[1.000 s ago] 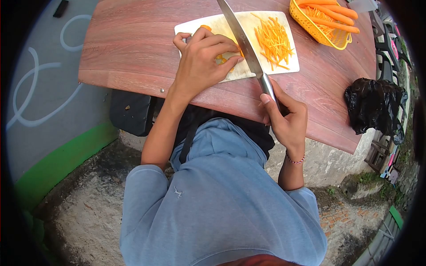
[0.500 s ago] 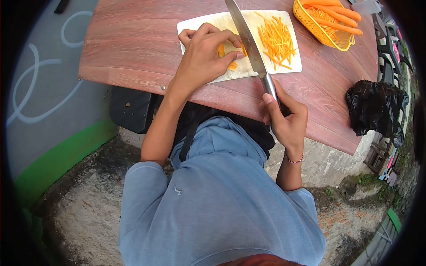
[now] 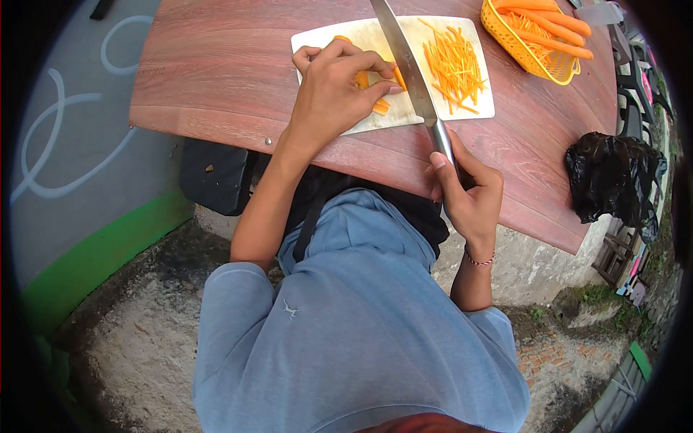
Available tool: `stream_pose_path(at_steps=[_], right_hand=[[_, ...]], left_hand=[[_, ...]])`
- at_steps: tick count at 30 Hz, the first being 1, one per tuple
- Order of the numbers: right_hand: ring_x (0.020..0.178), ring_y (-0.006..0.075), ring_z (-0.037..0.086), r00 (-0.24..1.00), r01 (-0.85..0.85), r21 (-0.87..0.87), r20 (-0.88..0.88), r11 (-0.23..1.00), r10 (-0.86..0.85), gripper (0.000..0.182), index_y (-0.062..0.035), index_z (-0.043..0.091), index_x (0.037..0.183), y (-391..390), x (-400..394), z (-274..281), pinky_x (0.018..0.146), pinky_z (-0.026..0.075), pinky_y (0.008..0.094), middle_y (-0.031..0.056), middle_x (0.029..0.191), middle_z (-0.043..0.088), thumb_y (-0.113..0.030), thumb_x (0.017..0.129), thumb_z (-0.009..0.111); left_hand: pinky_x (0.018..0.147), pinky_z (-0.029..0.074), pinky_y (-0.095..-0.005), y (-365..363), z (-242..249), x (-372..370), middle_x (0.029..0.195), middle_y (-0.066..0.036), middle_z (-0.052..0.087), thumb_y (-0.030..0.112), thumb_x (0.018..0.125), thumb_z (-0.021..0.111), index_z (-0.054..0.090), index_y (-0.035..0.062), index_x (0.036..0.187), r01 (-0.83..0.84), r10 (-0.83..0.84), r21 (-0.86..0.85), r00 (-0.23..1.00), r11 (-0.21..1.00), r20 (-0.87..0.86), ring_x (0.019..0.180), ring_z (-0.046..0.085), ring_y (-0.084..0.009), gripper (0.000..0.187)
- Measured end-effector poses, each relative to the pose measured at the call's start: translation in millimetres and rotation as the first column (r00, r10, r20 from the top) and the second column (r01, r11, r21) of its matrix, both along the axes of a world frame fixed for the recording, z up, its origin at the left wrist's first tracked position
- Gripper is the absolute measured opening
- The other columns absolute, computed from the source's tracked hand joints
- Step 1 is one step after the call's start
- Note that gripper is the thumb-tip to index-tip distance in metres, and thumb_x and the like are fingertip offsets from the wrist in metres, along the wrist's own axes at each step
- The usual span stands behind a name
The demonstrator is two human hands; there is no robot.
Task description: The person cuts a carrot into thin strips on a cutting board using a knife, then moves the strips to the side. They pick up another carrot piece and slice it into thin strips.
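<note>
My left hand [image 3: 339,83] is closed over the cutting board, fingertips and thumb pinching a piece of carrot [image 3: 398,76] beside the blade. More carrot pieces [image 3: 380,107] lie under and around that hand, partly hidden by it. In my right hand [image 3: 469,184] is the handle of a large kitchen knife [image 3: 408,65], its blade slanting across the white cutting board [image 3: 346,35]. To the right of the blade, a heap of thin carrot strips [image 3: 456,68] rests on the board.
A yellow plastic basket [image 3: 505,37] with whole carrots [image 3: 552,25] and shreds stands at the far right of the wooden table [image 3: 216,65]. A black plastic bag [image 3: 610,177] sits by the table's right edge. A clear container [image 3: 600,13] is behind the basket.
The whole view has shifted very slightly. The hands, the knife and the carrot strips keep nearly the same places relative to the board.
</note>
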State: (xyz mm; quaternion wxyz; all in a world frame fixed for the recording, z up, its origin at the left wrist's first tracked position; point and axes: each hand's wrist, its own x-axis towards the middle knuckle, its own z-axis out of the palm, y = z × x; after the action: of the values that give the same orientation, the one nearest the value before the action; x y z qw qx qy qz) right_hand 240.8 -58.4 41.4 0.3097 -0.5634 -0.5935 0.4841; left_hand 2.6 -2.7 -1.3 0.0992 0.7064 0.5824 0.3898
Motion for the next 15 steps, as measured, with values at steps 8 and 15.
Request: stream_pose_path(at_steps=[8, 15], right_hand=[[0.058, 0.0056, 0.058, 0.999, -0.036, 0.057, 0.017, 0.998, 0.035, 0.043, 0.0008, 0.065, 0.144, 0.7, 1.2, -9.4, 0.052, 0.046, 0.0226, 0.0022, 0.079, 0.07, -0.011, 0.103, 0.073], [0.058, 0.0052, 0.057, 0.999, -0.035, 0.053, -0.002, 0.998, 0.035, 0.043, 0.0013, 0.066, 0.144, 0.9, 1.3, -11.3, 0.053, 0.045, 0.0224, 0.0015, 0.078, 0.07, -0.011, 0.103, 0.073]], left_hand=[[0.092, 0.031, -0.0388, -0.1, -2.3, -0.9, 0.091, 0.001, 0.073, 0.028, 0.075, 0.094, 0.084, 0.0151, 0.088, 0.0, 0.0, 0.016, 1.0, 1.0, -0.003, 0.091, 0.065, -0.0144, 0.021], [0.091, 0.035, -0.037, 0.3, -2.2, 0.5, 0.092, 0.002, 0.078, 0.027, 0.075, 0.094, 0.085, 0.0145, 0.091, -0.009, 0.009, 0.026, 1.0, 1.0, 0.016, 0.091, 0.068, -0.0139, 0.022]])
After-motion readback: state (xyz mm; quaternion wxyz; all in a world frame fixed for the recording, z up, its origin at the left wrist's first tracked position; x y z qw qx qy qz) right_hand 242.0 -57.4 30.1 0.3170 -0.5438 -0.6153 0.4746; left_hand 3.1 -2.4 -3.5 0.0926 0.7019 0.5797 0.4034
